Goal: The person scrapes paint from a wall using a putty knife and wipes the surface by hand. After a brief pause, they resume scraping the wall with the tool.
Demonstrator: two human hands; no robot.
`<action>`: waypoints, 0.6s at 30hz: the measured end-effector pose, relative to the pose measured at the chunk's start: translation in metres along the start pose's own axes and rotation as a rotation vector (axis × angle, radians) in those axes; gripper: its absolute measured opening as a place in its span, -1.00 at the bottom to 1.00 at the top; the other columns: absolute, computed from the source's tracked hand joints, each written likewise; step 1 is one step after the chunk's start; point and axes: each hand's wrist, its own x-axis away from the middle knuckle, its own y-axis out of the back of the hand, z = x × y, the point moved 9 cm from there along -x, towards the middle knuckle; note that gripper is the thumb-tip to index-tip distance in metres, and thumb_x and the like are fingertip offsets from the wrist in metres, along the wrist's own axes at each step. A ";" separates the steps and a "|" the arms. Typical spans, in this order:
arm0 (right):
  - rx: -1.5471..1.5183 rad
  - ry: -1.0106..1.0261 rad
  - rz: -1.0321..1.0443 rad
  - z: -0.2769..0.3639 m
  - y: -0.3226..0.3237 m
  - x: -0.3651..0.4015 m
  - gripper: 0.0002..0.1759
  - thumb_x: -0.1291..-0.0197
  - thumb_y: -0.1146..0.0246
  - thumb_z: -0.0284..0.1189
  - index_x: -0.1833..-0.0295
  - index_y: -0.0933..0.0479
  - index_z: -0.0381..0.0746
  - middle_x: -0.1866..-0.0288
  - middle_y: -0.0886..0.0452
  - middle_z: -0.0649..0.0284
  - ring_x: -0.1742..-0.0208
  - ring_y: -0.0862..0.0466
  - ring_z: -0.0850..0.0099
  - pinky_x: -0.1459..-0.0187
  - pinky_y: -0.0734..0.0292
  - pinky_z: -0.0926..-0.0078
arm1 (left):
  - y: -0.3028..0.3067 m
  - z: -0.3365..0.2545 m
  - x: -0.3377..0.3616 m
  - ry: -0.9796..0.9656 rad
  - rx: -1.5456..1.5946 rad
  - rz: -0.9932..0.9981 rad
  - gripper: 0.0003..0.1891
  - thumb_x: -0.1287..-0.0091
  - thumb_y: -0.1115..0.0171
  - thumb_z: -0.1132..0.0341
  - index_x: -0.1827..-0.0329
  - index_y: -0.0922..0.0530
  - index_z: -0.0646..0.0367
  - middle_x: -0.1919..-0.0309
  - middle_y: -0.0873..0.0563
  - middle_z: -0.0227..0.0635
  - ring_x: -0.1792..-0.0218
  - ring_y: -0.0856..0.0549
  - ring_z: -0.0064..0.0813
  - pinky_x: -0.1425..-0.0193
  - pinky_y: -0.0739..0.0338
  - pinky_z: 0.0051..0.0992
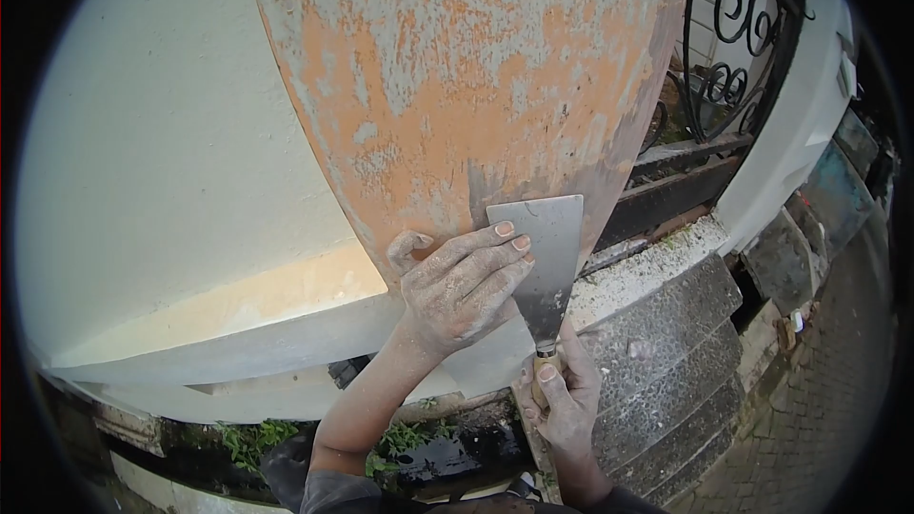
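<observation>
A metal scraper (545, 262) with a wide flat blade and a wooden handle lies against an orange pillar (457, 76) whose paint is worn to grey patches. My right hand (566, 400) grips the wooden handle from below. My left hand (462, 281), dusty with grey powder, presses its fingertips flat on the blade's left side and rests against the pillar's lower edge. The blade's top edge meets a scraped grey patch on the pillar.
A cream wall (181, 162) with a ledge runs left of the pillar. A black wrought-iron gate (738, 29) stands at the right. Dark stone cladding (666, 362) and paving (819, 390) lie below right. Weeds (252, 438) grow at the wall's foot.
</observation>
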 end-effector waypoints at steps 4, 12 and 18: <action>0.021 -0.008 -0.019 -0.003 0.006 -0.003 -0.39 -0.32 -0.08 -0.53 -0.44 -0.07 -0.23 0.40 -0.53 0.23 0.66 -0.34 0.70 0.70 -0.25 0.74 | 0.003 0.002 -0.006 0.014 -0.005 -0.018 -0.83 0.04 -0.27 0.31 0.35 -0.65 -0.19 0.21 -0.72 -0.71 0.05 -0.65 -0.73 -0.03 -0.09 -0.31; 0.030 0.000 -0.018 -0.003 0.015 -0.003 -0.40 -0.31 -0.08 -0.54 -0.43 -0.09 -0.26 0.40 -0.53 0.23 0.68 -0.33 0.71 0.70 -0.25 0.74 | -0.004 -0.002 -0.011 -0.021 0.003 0.001 -0.83 0.04 -0.26 0.32 0.36 -0.64 -0.15 0.21 -0.71 -0.68 0.06 -0.65 -0.70 -0.03 -0.08 -0.31; -0.007 -0.001 -0.046 -0.005 0.027 -0.002 -0.42 -0.33 -0.06 -0.54 -0.44 -0.09 -0.23 0.41 -0.52 0.25 0.69 -0.32 0.71 0.70 -0.22 0.74 | -0.022 -0.011 -0.004 -0.065 -0.008 0.010 -0.84 0.06 -0.26 0.32 0.37 -0.64 -0.14 0.21 -0.71 -0.69 0.06 -0.64 -0.71 -0.04 -0.10 -0.32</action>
